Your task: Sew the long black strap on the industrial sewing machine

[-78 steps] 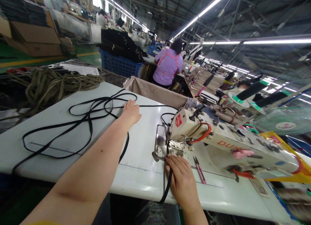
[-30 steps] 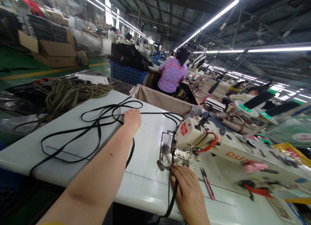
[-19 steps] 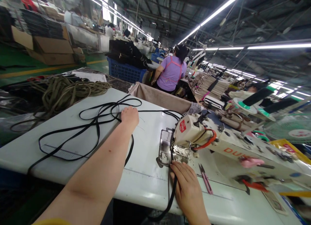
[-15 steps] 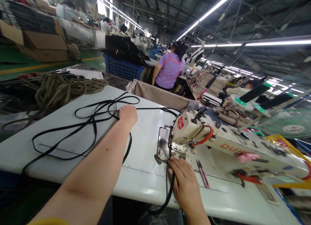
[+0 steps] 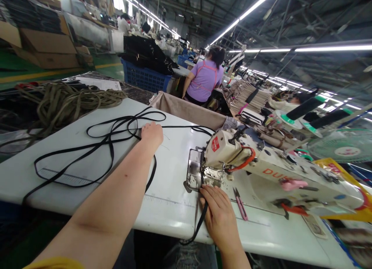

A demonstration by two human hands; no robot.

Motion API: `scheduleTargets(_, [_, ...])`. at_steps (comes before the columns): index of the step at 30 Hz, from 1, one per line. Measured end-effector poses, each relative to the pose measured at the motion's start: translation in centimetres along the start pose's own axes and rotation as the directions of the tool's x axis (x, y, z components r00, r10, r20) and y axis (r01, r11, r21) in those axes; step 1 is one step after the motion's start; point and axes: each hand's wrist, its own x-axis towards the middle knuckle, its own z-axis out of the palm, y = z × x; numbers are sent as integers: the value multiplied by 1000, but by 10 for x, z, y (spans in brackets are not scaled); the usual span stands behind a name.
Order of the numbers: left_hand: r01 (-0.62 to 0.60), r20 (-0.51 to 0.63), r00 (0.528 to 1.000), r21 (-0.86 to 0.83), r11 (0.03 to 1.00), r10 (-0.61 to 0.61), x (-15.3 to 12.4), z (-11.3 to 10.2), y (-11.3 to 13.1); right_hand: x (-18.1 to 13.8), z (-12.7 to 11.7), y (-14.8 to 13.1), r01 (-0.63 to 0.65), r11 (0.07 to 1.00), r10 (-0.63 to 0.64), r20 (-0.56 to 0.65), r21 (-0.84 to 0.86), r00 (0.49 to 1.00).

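Note:
A long black strap (image 5: 112, 151) lies in loose loops on the left of the white sewing table (image 5: 168, 213). My left hand (image 5: 152, 133), fingers curled, is closed on part of it; the fingertips are hidden. Nearer the front, my right hand (image 5: 218, 209) presses the strap with its fingers held together, just in front of the needle area of a sewing machine (image 5: 223, 147). From under those fingers the strap droops over the table's front edge. Beyond them it runs along the metal plate (image 5: 194, 169) beside the presser foot.
Pink thread snips (image 5: 240, 205) lie right of my right hand. Olive straps (image 5: 72, 100) are heaped at the left. A beige fabric-lined bin (image 5: 186, 111) borders the table's back, with a person in purple (image 5: 205, 81) beyond. Thread cones (image 5: 303, 108) and a fan (image 5: 340, 147) stand right.
The strap now reaches farther back along the plate past the presser foot, and its hanging loop has shifted slightly. Both hands keep nearly the same places; the view has moved a little.

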Motion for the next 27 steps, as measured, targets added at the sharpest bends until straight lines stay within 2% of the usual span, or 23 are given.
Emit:
scheduleTargets(17, [-13,-6,1000,-39,999,12,3,3,0,0,4,4,63,997,-64,-29,-36,998])
scheduleTargets(22, [-57,-33,998,-40,998,56,2,5,0,-2,4,6,58,998,-59,-17,-37,998])
scheduleTargets(27, [-166,-32,986,-30,986,165,3,5,1,-1,4,5,56,998,-56,-21,-28,998])
